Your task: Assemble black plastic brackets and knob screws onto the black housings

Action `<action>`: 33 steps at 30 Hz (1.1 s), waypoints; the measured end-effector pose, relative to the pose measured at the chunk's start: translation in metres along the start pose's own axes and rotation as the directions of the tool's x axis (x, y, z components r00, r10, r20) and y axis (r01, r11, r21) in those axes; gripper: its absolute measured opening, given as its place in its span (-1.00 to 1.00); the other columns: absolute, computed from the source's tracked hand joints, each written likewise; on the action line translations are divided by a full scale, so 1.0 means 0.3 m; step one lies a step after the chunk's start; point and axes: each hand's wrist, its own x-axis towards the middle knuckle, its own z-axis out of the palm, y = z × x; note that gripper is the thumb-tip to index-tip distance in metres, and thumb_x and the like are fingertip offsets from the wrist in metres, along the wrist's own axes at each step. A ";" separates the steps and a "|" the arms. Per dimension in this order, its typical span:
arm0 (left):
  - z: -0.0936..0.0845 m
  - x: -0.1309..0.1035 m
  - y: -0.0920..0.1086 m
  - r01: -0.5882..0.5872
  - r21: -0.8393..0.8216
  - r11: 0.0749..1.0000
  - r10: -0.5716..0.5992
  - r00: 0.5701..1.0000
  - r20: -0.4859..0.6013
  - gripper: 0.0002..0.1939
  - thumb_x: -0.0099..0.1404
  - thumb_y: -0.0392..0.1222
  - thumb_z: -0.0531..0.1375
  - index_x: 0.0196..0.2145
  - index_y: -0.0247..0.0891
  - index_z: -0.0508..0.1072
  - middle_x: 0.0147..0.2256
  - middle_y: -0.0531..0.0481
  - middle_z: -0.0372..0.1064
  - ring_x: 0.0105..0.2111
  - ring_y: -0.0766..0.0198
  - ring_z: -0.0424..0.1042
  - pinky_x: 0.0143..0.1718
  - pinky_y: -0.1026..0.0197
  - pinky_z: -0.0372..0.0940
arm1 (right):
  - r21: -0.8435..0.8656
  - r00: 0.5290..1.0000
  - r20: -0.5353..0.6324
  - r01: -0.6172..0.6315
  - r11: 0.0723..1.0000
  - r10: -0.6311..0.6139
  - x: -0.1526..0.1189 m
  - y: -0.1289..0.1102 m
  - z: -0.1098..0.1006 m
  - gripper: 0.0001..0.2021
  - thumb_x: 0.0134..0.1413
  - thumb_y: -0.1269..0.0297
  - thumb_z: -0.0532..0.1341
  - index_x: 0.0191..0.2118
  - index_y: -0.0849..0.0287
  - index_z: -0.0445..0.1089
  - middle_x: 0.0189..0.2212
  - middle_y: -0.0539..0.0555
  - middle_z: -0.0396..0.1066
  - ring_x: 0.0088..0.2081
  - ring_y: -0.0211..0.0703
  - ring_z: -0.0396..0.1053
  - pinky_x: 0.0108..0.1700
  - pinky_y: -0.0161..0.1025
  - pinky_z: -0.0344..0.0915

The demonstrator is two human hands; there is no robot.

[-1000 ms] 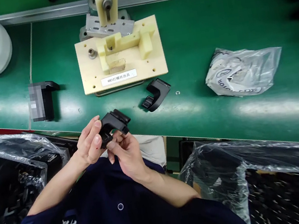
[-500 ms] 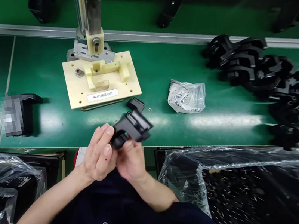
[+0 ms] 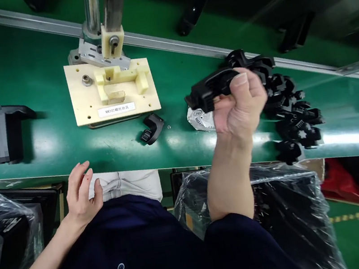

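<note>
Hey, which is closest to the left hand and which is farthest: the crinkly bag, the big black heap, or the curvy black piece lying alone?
From the left hand, in the head view:
1. Curvy black piece, just right of it
2. Crinkly bag, farther right, partly behind the right hand
3. Black heap, farthest right

On the workbench [image 3: 63, 155], the fixture board [image 3: 80, 98] lies left of the middle, the press column [image 3: 92, 16] behind it at the far edge. A handled device [image 3: 12, 133] sits to its left. A curved part [image 3: 153, 128] lies on its near side, with a small ring [image 3: 169, 127] just right; farther right come the bag [image 3: 199, 120], then a heap of parts [image 3: 296, 120]. A lined bin [image 3: 292, 225] stands near right, before the bench.
</note>
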 end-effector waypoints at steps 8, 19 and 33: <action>0.036 0.045 0.039 0.014 -0.081 0.997 -0.013 1.000 0.008 -0.44 0.18 -0.49 0.17 0.13 -0.26 0.22 0.01 -0.28 0.32 0.00 -0.01 0.42 -0.07 -0.17 0.47 | 0.365 0.910 0.048 -0.400 0.841 0.412 -0.017 0.083 0.112 -0.76 0.29 0.15 0.11 -0.33 0.18 0.35 -0.30 0.05 0.41 -0.17 -0.19 0.42 -0.11 -0.13 0.47; 0.044 0.034 0.045 0.014 -0.087 0.996 -0.011 0.999 0.032 -0.33 0.16 -0.55 0.18 0.22 -0.33 0.17 0.02 -0.33 0.32 0.05 -0.01 0.38 -0.01 -0.16 0.43 | -0.246 0.448 0.881 0.712 0.658 -0.155 0.083 0.235 0.388 -0.52 0.18 -0.17 0.18 -0.05 0.14 0.43 0.02 0.15 0.41 0.17 0.08 0.24 0.25 0.21 0.08; 0.106 0.079 0.035 -0.219 -0.031 0.975 0.221 0.969 0.111 -0.25 0.12 -0.59 0.25 0.25 -0.34 0.20 0.01 -0.37 0.35 0.03 -0.03 0.40 0.00 -0.04 0.40 | 0.011 -0.011 1.000 0.999 0.035 0.017 0.072 0.163 0.424 -0.71 0.37 0.31 0.09 0.10 0.31 0.34 0.12 0.25 0.30 0.13 -0.07 0.26 0.19 -0.15 0.21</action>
